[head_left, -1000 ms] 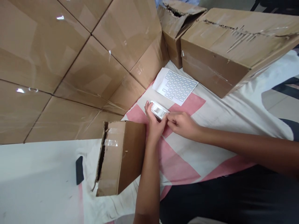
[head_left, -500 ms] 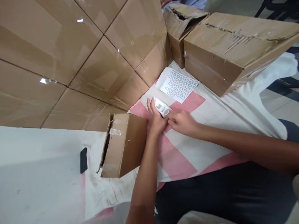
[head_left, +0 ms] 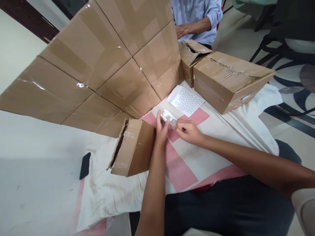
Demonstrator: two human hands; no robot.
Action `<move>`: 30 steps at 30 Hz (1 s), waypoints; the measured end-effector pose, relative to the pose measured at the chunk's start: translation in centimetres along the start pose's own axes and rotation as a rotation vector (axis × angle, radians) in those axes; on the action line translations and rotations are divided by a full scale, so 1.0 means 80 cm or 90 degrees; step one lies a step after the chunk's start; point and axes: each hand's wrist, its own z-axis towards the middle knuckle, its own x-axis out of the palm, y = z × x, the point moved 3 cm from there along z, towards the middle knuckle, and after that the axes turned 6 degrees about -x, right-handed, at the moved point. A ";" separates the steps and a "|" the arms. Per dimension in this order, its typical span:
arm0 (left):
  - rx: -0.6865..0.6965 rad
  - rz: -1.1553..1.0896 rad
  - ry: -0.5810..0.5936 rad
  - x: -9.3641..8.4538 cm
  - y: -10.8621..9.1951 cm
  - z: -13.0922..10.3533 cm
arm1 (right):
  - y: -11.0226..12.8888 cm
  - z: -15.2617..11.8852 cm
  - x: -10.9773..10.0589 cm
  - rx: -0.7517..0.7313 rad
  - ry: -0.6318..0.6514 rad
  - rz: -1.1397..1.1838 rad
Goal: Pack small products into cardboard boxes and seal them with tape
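A small white plastic device [head_left: 168, 117] with grey panels on its face is held in my left hand [head_left: 161, 133]. My fingers run along its far left side and the thumb lies on its near edge. My right hand [head_left: 189, 131] is closed in a pinch at the right end of the device; what its fingers hold, if anything, is too small to make out. Just beyond the device lies a white sheet [head_left: 186, 101] printed with rows of small rounded outlines. All of this rests on or above a white and pink cloth [head_left: 192, 154].
A tall cardboard panel [head_left: 115, 65] stands along the far left. One torn carton [head_left: 137, 147] sits by my left forearm, with a larger one [head_left: 221, 85] and a smaller one [head_left: 190, 60] at right. A black phone-like slab [head_left: 85, 166] lies left. Another person [head_left: 197, 19] sits behind the panel.
My view has tilted up, bringing the other person into sight. The device has turned slightly in my left hand, and the thumb now shows on its near edge. My right hand stays pinched beside it.
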 end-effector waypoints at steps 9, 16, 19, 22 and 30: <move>-0.007 -0.088 -0.088 -0.009 0.010 0.001 | 0.014 -0.006 -0.011 -0.044 -0.004 0.009; 0.029 -0.001 -0.112 -0.005 -0.002 -0.001 | 0.064 -0.005 -0.029 0.164 -0.115 0.136; 0.082 0.073 -0.130 0.004 -0.027 -0.016 | 0.099 -0.005 -0.030 0.247 -0.110 0.212; 0.215 0.257 -0.159 0.005 -0.070 -0.054 | 0.133 -0.004 -0.034 0.248 -0.097 0.218; 0.202 0.751 -0.286 -0.129 -0.168 -0.162 | 0.196 0.006 -0.012 0.145 -0.060 0.200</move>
